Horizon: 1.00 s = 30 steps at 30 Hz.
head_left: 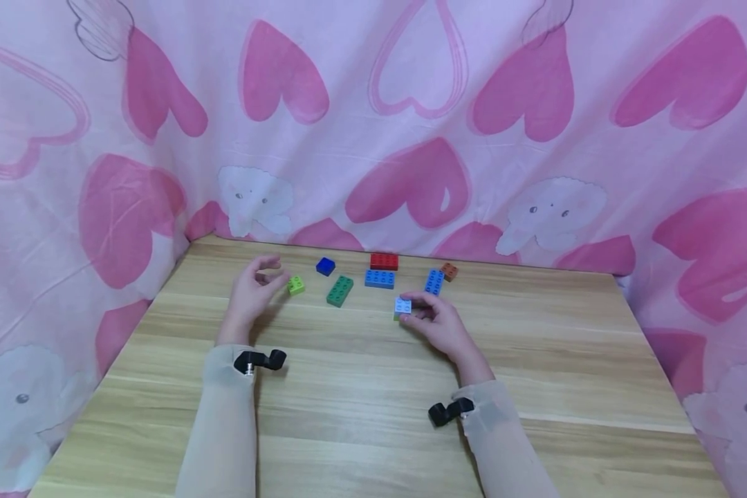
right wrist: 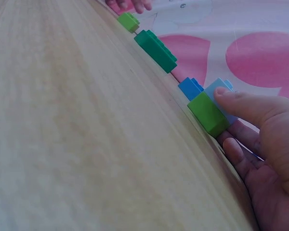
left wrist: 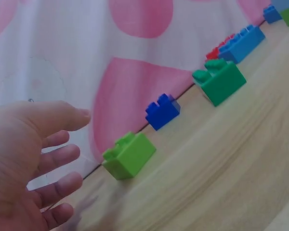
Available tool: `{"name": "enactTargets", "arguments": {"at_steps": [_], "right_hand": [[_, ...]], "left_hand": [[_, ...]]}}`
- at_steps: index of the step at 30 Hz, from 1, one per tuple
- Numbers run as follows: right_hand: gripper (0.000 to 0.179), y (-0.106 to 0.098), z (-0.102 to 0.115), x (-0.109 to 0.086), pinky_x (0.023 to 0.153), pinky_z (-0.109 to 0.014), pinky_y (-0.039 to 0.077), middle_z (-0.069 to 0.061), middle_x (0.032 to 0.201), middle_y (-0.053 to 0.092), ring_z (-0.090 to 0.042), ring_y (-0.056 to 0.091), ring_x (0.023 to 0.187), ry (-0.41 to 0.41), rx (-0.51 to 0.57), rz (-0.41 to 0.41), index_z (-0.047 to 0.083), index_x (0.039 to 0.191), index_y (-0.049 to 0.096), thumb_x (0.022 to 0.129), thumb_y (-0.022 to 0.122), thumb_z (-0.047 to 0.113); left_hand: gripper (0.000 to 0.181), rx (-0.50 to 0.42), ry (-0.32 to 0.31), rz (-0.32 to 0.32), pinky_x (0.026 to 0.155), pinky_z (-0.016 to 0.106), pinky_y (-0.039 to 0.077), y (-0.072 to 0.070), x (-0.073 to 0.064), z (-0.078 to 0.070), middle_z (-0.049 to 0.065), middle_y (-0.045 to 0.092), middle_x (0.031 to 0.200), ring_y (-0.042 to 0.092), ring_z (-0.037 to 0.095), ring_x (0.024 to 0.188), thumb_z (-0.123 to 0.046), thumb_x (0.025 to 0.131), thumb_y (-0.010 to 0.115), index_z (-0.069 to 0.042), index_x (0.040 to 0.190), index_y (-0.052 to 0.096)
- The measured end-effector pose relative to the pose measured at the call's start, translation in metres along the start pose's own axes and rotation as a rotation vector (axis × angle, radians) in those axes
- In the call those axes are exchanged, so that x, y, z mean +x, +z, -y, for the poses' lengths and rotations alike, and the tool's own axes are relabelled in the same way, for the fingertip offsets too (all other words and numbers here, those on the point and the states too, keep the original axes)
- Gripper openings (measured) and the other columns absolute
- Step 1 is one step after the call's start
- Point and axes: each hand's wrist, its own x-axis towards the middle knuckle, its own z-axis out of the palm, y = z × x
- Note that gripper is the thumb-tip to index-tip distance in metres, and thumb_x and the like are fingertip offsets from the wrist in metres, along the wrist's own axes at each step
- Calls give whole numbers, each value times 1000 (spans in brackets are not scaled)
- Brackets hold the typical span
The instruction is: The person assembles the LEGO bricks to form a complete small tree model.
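While my right hand (head_left: pixel 440 326) pinches 2 stacked bricks (head_left: pixel 402 306), nearer me than 6 loose bricks (head_left: pixel 339 291) toward the desk's (head_left: pixel 348 408) far edge, my left hand (head_left: pixel 253 288) is spread beside 1 lime brick (head_left: pixel 295 286); room lies between my sleeves (head_left: pixel 224 429).

Head view overlooks table (head_left: pixel 348 429); wrist views closer

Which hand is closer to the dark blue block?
Left. The left hand is just left of the dark blue block; the right hand is farther off, to its right, beyond the dark green brick.
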Motion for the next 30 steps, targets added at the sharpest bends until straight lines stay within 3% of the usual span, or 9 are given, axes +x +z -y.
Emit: {"name": "enactTargets", "arguments": {"at_steps": [9, 15, 21, 30], "right_hand": [[38, -1, -1, 0, 96, -40, 58, -5, 135, 71, -24, 67, 109, -5, -8, -10, 23, 139, 73, 102, 82, 26], [46, 0, -2, 2, 96, -38, 58, -8, 136, 70, -25, 67, 110, 3, 14, -2, 18, 145, 68, 102, 82, 25], [41, 0, -2, 1, 96, -43, 57, -7, 135, 71, -25, 68, 106, 19, -7, -19, 22, 140, 72, 101, 83, 27], [41, 1, -1, 1, 96, -41, 58, -6, 135, 71, -25, 68, 108, 49, -14, -24, 23, 140, 72, 100, 83, 28]], "left_hand": [[63, 60, -74, 87, 106, 47, 49, 6, 0, 7, 16, 64, 147, 60, 35, 126, -27, 99, 82, -9, 155, 57], [64, 94, -105, 115, 113, 52, 43, 8, 1, 10, 13, 64, 149, 54, 35, 132, -29, 97, 85, -11, 154, 59], [61, 110, -98, 125, 116, 54, 41, 8, 1, 9, 14, 64, 149, 54, 37, 134, -28, 98, 84, -10, 151, 61], [61, 109, -124, 126, 117, 54, 41, 9, 0, 8, 13, 63, 149, 52, 35, 134, -30, 97, 85, -11, 151, 62]]}}
